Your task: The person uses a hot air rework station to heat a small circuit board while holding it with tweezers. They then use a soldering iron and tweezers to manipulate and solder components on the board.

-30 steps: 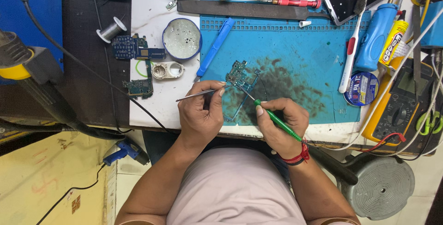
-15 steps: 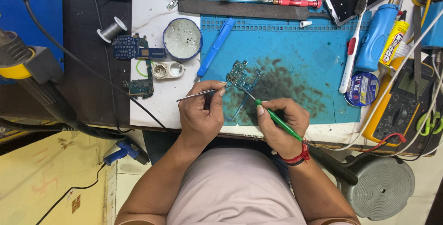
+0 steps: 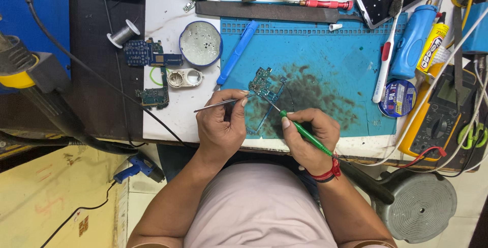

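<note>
While gripped, tweezers (image 3: 218, 104) — circuit board (image 3: 263, 84) just beyond left hand (image 3: 221, 126)

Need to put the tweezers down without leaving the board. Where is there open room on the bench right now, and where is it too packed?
Free: the blue mat between the blue pry tool and the toothbrush, above the circuit board; also white bench left of the left hand, below the small metal frame. Crowded: the right edge around the multimeter, and the back row.

mat (image 3: 325, 50) bare beyond circuit board (image 3: 264, 83).
</note>
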